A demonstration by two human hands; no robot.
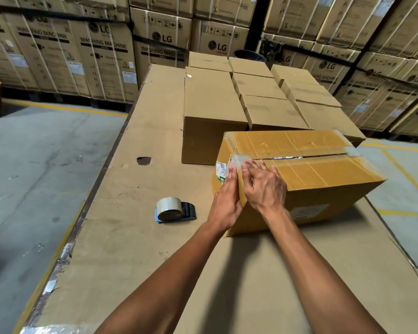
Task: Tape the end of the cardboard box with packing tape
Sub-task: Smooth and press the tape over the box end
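Observation:
A yellowish cardboard box [319,174] lies on a cardboard-covered table [135,237]. Clear packing tape [299,157] runs along its top seam and folds over the near left end. My left hand [227,201] lies flat against that end face, fingers on the tape beside a barcode label [221,171]. My right hand [263,186] rests on the top edge at the same corner, fingers spread and pressing the tape down. A tape dispenser [173,209] with a roll of tape and a blue-black handle sits on the table, to the left of my hands.
Several closed brown boxes [210,104] stand in rows behind the taped box. Tall stacks of washing machine cartons [101,56] wall the back. A small hole [144,160] marks the table cover. Concrete floor [34,165] with yellow lines lies on both sides.

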